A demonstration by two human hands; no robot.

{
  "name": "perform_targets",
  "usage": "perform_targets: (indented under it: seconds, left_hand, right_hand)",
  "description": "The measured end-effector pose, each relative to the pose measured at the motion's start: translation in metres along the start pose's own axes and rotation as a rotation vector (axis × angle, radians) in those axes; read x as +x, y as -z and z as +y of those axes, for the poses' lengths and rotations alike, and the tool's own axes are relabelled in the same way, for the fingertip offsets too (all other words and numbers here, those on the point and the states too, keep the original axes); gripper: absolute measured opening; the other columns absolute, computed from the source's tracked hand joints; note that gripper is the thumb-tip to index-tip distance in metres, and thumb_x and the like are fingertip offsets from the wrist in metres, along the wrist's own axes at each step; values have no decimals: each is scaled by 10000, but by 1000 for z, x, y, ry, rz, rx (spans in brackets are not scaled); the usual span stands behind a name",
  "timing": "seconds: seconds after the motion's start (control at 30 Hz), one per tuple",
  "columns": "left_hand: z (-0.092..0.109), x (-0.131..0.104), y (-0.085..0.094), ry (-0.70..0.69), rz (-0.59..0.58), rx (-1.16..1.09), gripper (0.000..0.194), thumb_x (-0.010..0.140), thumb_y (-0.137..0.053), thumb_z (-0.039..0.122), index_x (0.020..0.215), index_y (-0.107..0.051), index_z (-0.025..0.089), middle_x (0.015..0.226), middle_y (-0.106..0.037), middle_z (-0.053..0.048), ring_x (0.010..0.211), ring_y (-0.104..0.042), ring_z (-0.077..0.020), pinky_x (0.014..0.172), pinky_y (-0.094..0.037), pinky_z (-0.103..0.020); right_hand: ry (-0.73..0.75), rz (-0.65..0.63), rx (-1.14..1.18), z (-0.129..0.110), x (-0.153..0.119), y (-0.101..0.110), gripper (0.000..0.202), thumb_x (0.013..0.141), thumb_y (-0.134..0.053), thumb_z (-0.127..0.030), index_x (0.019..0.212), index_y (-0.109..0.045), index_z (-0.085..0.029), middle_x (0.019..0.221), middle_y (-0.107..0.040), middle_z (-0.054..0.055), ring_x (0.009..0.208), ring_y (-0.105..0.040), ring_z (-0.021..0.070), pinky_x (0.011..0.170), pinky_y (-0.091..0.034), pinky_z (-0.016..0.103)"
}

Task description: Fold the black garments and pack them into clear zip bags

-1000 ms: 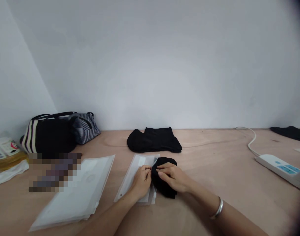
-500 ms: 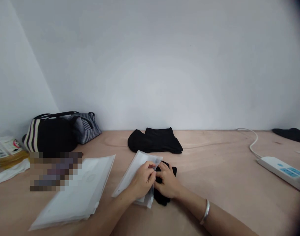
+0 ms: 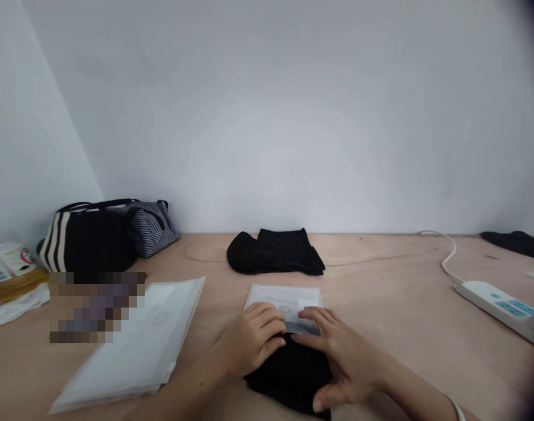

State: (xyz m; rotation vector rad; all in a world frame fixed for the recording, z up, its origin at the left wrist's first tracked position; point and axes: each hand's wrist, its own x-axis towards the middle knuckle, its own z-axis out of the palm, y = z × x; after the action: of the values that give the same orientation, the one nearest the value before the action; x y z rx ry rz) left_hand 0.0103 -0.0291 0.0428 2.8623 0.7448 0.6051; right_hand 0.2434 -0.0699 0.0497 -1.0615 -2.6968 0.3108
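A translucent zip bag (image 3: 273, 292) lies flat in front of me, its mouth towards me. Against that mouth rests a folded black fabric piece (image 3: 288, 374), perhaps a sock; whether its upper end is inside the bag is hidden under my fingers. My left hand (image 3: 256, 339) is closed at the left of the bag's mouth, its thumb by the black fabric. Spread over the right side, my right hand (image 3: 343, 351) has its upper fingers at the bag's edge and its thumb low on the fabric.
More translucent bags (image 3: 135, 351) lie stacked at left, beside a pixelated patch. Black folded fabric (image 3: 276, 251) sits near the wall. Two bags, one black (image 3: 100, 242) and one striped (image 3: 155, 228), stand back left. A white power strip (image 3: 503, 304) with its cable is at right.
The zip bag has turned from a slant to lie squarely ahead. The black fabric, earlier at the bag's right, is now at its mouth nearer me. My hands have moved apart.
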Motion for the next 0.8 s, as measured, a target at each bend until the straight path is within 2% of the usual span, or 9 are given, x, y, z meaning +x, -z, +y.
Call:
perform_targets:
  seconds: [0.07, 0.17, 0.23, 0.33, 0.4, 0.53, 0.6, 0.7, 0.8]
  left_hand:
    - [2, -12, 2, -17, -31, -60, 311, 836, -481, 392, 1102, -539, 242, 1217, -503, -56, 1137, -414, -236, 955, -330, -382]
    - [2, -26, 3, -33, -127, -44, 622, 768, -509, 532, 1291, -362, 230, 1377, -317, -83, 1248, -264, -297, 1000, -256, -462]
    - [1, -29, 1, -30, -153, -37, 712, 756, -501, 561, 1338, -273, 220, 1392, -282, -84, 1260, -240, -304, 1009, -232, -479]
    - [0, -29, -2, -12, -131, -34, 767, 731, -513, 584, 1350, -241, 222, 1372, -323, -78, 1245, -274, -306, 1010, -233, -477]
    - [-2, -28, -4, 9, -99, -13, 753, 735, -517, 574, 1348, -246, 230, 1354, -356, -74, 1231, -304, -306, 1001, -249, -483]
    - [-7, -29, -10, 41, -55, 45, 581, 821, -465, 462, 1331, -286, 250, 1331, -394, -56, 1213, -346, -282, 987, -277, -487]
    - [-9, -29, -12, 48, -38, 63, 524, 842, -447, 424, 1318, -316, 248, 1319, -413, -53, 1208, -356, -275, 984, -287, -485]
    - [-9, -29, -16, 61, -16, 72, 482, 855, -437, 394, 1303, -346, 244, 1299, -439, -48, 1205, -364, -266, 982, -297, -479]
    - [-9, -28, -19, 71, 2, 72, 447, 864, -429, 374, 1288, -372, 245, 1278, -465, -43, 1198, -378, -253, 978, -311, -468]
  right_hand:
    - [21, -57, -9, 2, -2, -6, 897, 590, -556, -668, 1332, -295, -236, 1379, -261, 149, 1242, -211, 367, 966, -175, 557]
    - [19, -116, 9, 3, -2, -13, 993, 585, -553, -671, 1372, -167, -206, 1431, -105, 145, 1278, -87, 371, 995, -82, 570]
    - [-1, -144, 19, 3, 1, -15, 985, 599, -564, -640, 1375, -154, -192, 1433, -70, 140, 1281, -63, 361, 1003, -86, 560]
    - [-76, -162, 1, 4, 8, -16, 836, 672, -564, -530, 1358, -226, -192, 1432, -70, 133, 1281, -86, 349, 1000, -152, 546]
    - [-119, -136, -5, 8, 12, -17, 716, 725, -539, -471, 1335, -289, -195, 1431, -92, 126, 1281, -126, 330, 1001, -195, 518]
    - [-112, -35, 18, 16, 14, -18, 535, 813, -458, -406, 1293, -373, -187, 1411, -211, 107, 1280, -192, 261, 1018, -236, 426]
    - [-76, -31, 17, 19, 11, -17, 597, 800, -462, -459, 1316, -334, -189, 1406, -228, 106, 1282, -183, 263, 1029, -198, 446]
    - [-18, -78, -15, 20, 6, -16, 851, 690, -531, -582, 1365, -197, -185, 1424, -131, 123, 1289, -108, 312, 1023, -92, 526]
    - [-32, -74, -67, 20, 4, -20, 832, 706, -523, -555, 1369, -180, -187, 1429, -108, 118, 1292, -79, 311, 1022, -88, 527]
